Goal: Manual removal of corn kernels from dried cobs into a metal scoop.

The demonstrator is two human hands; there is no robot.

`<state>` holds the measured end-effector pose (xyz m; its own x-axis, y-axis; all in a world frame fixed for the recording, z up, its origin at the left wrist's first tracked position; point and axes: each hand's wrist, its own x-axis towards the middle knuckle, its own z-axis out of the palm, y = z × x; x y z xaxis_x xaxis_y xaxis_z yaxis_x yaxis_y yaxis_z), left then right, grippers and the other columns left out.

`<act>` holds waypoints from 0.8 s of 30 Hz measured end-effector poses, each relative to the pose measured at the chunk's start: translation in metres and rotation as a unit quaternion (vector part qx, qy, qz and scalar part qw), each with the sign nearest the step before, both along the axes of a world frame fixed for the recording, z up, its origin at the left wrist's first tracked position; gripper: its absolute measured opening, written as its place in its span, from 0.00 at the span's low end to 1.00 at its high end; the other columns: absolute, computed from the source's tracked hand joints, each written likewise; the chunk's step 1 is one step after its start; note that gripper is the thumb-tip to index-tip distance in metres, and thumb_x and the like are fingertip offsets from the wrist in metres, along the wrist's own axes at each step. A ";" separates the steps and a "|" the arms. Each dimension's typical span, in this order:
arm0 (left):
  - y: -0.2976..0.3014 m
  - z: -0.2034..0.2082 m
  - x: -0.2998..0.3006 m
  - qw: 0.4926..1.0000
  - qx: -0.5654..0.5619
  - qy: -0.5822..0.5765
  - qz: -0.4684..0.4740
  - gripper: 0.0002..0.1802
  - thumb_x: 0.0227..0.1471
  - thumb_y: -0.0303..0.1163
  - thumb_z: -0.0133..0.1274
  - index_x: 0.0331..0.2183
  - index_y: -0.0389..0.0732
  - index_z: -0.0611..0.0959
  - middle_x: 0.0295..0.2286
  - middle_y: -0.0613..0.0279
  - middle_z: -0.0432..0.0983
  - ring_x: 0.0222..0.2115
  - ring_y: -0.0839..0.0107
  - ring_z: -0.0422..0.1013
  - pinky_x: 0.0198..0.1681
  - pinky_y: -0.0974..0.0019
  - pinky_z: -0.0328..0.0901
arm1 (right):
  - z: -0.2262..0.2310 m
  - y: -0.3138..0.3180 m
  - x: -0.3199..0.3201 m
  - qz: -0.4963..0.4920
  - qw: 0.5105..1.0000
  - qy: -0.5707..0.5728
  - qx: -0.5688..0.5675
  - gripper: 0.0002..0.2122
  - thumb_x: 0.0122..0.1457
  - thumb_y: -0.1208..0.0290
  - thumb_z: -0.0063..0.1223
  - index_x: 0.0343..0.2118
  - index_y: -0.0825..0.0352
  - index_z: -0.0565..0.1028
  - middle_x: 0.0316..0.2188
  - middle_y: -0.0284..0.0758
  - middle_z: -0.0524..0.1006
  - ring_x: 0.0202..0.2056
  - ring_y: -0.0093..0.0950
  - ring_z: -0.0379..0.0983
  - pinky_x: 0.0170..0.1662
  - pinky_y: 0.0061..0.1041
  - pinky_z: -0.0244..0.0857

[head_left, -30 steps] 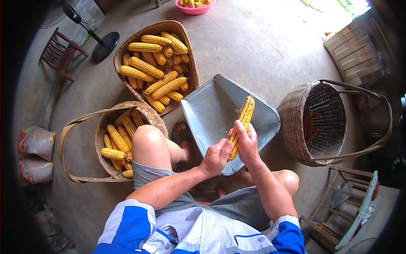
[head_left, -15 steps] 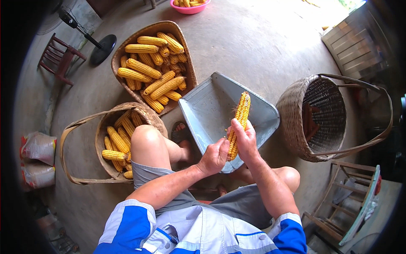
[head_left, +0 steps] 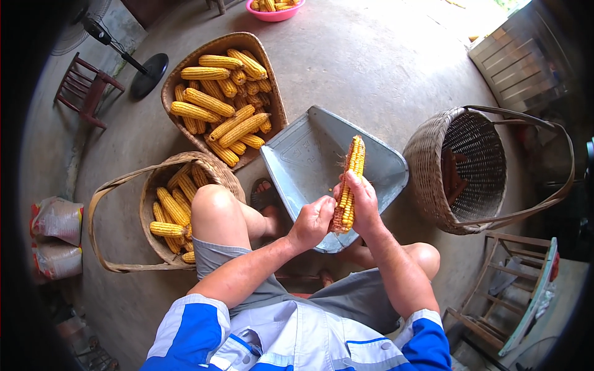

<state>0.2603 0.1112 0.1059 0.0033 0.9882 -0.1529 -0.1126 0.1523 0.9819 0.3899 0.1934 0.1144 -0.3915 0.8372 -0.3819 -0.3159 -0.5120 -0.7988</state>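
An ear of corn (head_left: 355, 162) stands tilted upward over the grey metal scoop (head_left: 297, 148). My right hand (head_left: 364, 207) is wrapped round its right side, thumb along the kernels. Against the ear's lower left side presses my left hand (head_left: 312, 222), its fingers curled and closed at the cob. Rows of kernels are gone along that left side, where reddish bare cob shows. Pale husk threads stick out near the middle. A few loose kernels lie in the scoop, which rests on the floor between my feet; my hands hide part of it.
Yellow ears of corn fill a wide woven basket (head_left: 276, 93) and a handled basket (head_left: 230, 176) by my left knee. To the right stands another handled basket (head_left: 427, 167) holding a few reddish cobs. A pink basin (head_left: 278, 15), fan base (head_left: 149, 75) and small chair (head_left: 90, 93) stand farther off.
My left hand has shifted slightly up along the ear. More kernels are off its lower left side, and bare reddish cob now shows there. My right hand keeps its hold.
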 end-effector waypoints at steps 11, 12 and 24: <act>0.018 -0.005 0.000 0.960 -0.139 -0.233 -0.075 0.21 0.65 0.46 0.46 0.47 0.37 0.73 0.29 0.67 0.72 0.30 0.79 0.71 0.34 0.73 0.70 | 0.007 0.002 0.004 0.090 0.985 -0.113 0.090 0.16 0.69 0.58 0.41 0.42 0.69 0.69 0.36 0.37 0.77 0.35 0.23 0.73 0.42 0.24 0.69; 0.018 -0.007 -0.006 0.960 -0.147 -0.225 -0.074 0.22 0.64 0.45 0.47 0.48 0.37 0.74 0.32 0.67 0.73 0.35 0.79 0.71 0.39 0.71 0.70 | 0.004 0.001 0.003 0.103 0.971 -0.168 0.139 0.17 0.70 0.58 0.39 0.45 0.70 0.69 0.37 0.37 0.76 0.37 0.23 0.73 0.43 0.23 0.68; 0.016 -0.020 0.002 0.989 -0.116 -0.087 -0.020 0.25 0.57 0.44 0.59 0.46 0.33 0.80 0.38 0.60 0.79 0.37 0.75 0.74 0.43 0.68 0.71 | -0.010 -0.037 0.031 0.229 0.904 -0.311 0.181 0.35 0.55 0.77 0.55 0.63 0.70 0.50 0.40 0.44 0.75 0.39 0.30 0.76 0.41 0.29 0.72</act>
